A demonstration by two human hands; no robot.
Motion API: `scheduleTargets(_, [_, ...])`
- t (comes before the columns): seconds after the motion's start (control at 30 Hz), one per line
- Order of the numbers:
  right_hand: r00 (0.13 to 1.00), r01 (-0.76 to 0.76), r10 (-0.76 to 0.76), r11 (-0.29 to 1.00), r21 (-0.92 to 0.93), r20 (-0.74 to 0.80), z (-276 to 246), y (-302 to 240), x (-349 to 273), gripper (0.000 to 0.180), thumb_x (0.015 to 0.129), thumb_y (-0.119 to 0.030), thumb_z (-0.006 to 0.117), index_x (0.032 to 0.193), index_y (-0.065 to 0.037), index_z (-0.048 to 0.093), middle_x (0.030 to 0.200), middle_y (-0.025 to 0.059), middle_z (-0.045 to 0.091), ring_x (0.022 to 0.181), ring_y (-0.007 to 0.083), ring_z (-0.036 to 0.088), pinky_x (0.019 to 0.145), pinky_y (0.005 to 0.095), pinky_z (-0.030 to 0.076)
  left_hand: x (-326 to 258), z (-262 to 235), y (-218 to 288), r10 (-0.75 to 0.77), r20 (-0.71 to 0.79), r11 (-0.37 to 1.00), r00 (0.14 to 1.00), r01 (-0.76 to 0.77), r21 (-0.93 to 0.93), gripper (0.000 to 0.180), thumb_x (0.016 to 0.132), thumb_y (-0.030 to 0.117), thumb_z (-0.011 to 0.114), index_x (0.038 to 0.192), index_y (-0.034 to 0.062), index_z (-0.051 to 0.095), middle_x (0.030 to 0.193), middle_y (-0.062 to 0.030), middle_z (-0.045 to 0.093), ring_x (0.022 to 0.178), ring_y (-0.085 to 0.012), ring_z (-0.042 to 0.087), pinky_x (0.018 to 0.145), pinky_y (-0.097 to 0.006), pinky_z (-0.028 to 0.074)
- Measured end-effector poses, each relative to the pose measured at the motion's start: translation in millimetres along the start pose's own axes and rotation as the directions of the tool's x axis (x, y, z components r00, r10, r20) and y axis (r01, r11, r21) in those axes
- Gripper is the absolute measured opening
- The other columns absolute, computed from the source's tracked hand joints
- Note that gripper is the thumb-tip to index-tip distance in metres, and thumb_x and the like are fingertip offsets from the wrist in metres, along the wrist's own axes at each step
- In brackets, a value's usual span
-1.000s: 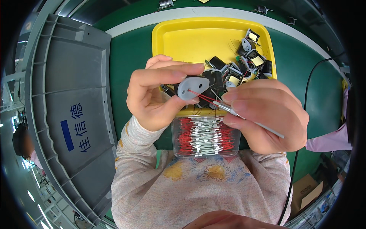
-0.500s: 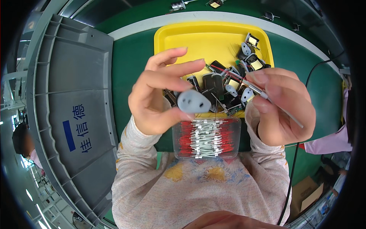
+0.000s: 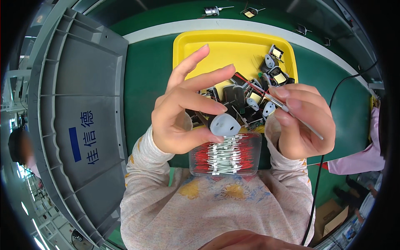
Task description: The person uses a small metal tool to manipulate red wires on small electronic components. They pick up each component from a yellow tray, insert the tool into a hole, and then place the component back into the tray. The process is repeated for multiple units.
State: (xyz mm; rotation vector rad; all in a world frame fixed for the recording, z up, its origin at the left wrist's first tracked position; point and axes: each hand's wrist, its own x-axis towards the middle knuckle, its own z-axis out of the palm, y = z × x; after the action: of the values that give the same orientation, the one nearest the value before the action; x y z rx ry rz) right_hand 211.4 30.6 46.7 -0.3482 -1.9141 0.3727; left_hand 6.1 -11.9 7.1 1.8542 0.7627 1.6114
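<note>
My left hand (image 3: 183, 106) pinches a small grey plastic part (image 3: 224, 125) between thumb and index finger, its other fingers raised. The part has a rounded, tapering face with small holes, and something dark extends behind it. To the right, my right hand (image 3: 306, 116) grips a thin wire lead (image 3: 273, 99) in its fingertips, red at the far end with a silvery and whitish stem running back under the fingers. The lead's red end points up and left, apart from the grey part. Below both hands is a clear plastic box (image 3: 193, 164) full of red-and-white leads.
Beyond my hands a yellow tray (image 3: 216, 39) holds several black assemblies with grey ends (image 3: 278, 75). A large grey crate (image 3: 83, 83) stands at the left. More small assemblies (image 3: 211, 11) lie past the pale rail. A black cable (image 3: 323, 175) hangs at the right.
My left hand has shifted right and slightly down, turning the grey part so its holed face tilts. My right hand has moved a little left, still gripping the lead.
</note>
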Motion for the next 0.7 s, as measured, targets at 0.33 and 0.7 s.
scheduleTargets(0.33, [1.0,-0.01,0.01,1.0,-0.01,-0.025,8,-7,3,0.027,0.062,0.013,0.067,0.086,0.006,0.057,0.078,0.0189,0.063,0.068,0.0293,0.064,0.062,0.0357,0.052,3,-1,7,-0.001,0.079,0.993,0.997,-0.008,0.12,0.036,0.057,0.019,0.078,0.088,0.0067,0.065,0.124,-0.0267,0.051,0.129,-0.0458,0.031,0.107,-0.055,0.014])
scheduleTargets(0.7, [0.973,-0.056,0.07,0.996,0.069,-0.221,7,5,-3,0.028,0.063,0.009,0.072,0.087,0.005,0.058,0.079,0.0163,0.065,0.073,0.0282,0.066,0.064,0.0334,0.053,2,0,8,-0.138,0.106,0.976,0.985,0.153,-0.157,0.038,0.056,0.017,0.082,0.088,0.0081,0.064,0.13,-0.0254,0.046,0.132,-0.0424,0.027,0.108,-0.053,0.014])
